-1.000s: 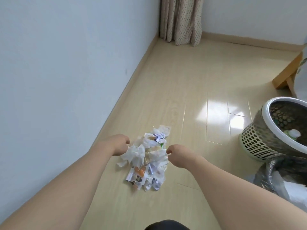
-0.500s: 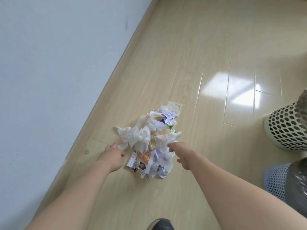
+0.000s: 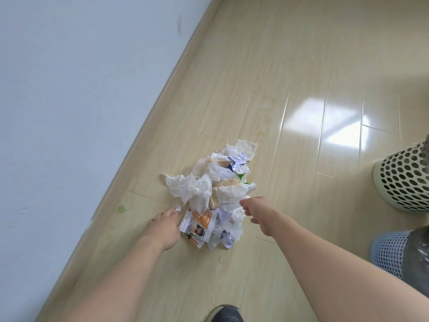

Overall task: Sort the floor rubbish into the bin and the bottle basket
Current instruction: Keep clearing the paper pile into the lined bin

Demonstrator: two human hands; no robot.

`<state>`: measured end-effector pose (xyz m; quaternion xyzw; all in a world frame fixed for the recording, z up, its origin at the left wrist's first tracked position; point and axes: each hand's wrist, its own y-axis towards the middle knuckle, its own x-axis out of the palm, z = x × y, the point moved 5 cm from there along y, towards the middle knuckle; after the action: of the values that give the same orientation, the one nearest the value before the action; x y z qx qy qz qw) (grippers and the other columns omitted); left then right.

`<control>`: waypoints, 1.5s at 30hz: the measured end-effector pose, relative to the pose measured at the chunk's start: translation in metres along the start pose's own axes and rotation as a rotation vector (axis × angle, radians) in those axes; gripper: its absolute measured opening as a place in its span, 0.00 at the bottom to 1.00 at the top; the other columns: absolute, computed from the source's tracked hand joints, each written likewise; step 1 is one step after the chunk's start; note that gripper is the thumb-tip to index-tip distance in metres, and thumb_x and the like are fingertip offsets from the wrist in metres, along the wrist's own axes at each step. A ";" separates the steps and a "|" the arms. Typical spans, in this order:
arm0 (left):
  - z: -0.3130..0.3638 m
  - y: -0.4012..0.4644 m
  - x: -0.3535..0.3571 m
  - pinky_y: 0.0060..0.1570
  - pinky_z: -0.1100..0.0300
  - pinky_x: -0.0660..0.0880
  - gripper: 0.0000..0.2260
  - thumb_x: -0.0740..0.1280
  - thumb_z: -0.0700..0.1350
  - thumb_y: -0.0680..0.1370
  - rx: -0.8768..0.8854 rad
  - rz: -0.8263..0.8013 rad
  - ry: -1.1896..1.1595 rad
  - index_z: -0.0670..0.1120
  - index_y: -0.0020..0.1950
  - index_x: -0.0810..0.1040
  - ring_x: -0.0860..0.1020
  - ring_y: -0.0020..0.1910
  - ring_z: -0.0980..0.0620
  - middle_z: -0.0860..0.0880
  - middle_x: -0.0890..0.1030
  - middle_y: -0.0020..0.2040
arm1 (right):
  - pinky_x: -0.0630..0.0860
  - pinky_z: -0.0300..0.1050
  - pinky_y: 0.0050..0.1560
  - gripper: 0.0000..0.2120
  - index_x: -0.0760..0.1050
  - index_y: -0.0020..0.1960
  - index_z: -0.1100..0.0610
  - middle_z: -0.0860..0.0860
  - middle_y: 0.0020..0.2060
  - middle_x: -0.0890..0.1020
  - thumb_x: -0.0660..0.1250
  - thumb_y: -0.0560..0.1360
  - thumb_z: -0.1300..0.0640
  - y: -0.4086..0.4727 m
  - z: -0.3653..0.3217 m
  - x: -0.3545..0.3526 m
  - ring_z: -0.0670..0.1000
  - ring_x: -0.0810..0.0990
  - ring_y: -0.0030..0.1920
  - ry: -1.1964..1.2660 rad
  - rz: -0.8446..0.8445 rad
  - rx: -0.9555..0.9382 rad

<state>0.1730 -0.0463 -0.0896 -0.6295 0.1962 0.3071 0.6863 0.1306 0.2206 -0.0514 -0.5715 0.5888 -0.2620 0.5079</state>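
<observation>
A heap of crumpled white tissues, torn paper and a printed orange leaflet (image 3: 213, 196) lies on the pale wood floor close to the wall. My left hand (image 3: 163, 226) rests low at the heap's left edge, its fingertips pinching a small white scrap. My right hand (image 3: 257, 211) reaches the heap's right edge, thumb against a tissue and fingers curled under, so its grip is hidden. The cream perforated basket (image 3: 404, 180) stands at the right edge. Below it is the blue mesh bin (image 3: 387, 252) with a dark liner.
The blue-white wall and its skirting board (image 3: 148, 126) run diagonally along the left. A tiny green scrap (image 3: 121, 208) lies by the skirting. My dark shoe (image 3: 226, 313) shows at the bottom edge. Bare floor stretches beyond the heap.
I have bent lower, so the heap looks larger and the basket and bin have slid to the right edge. My left hand has dropped to the floor at the heap's left edge.
</observation>
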 end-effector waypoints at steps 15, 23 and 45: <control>0.003 -0.043 -0.036 0.70 0.51 0.63 0.27 0.53 0.43 0.80 -0.002 0.026 -0.007 0.47 0.80 0.55 0.61 0.74 0.46 0.50 0.55 0.79 | 0.77 0.45 0.44 0.02 0.75 0.48 0.56 0.51 0.42 0.77 0.64 0.77 0.59 -0.020 -0.005 -0.005 0.48 0.80 0.41 0.092 -0.024 -0.129; 0.033 -0.091 -0.091 0.64 0.51 0.70 0.28 0.52 0.38 0.77 0.087 0.135 -0.055 0.49 0.79 0.57 0.69 0.69 0.46 0.53 0.54 0.79 | 0.78 0.45 0.43 0.02 0.74 0.47 0.56 0.51 0.44 0.78 0.63 0.76 0.60 -0.081 -0.018 -0.044 0.50 0.81 0.44 0.144 -0.005 -0.209; 0.415 -0.276 -0.205 0.69 0.53 0.66 0.28 0.51 0.39 0.79 0.624 0.358 0.364 0.49 0.80 0.52 0.64 0.74 0.48 0.54 0.52 0.79 | 0.75 0.47 0.40 0.07 0.76 0.54 0.59 0.56 0.49 0.79 0.64 0.76 0.60 -0.247 0.098 -0.346 0.52 0.78 0.45 0.475 0.311 -0.367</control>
<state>0.1580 0.3217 0.3043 -0.3906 0.5049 0.2310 0.7343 0.2604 0.5208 0.2382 -0.4796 0.8084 -0.1967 0.2789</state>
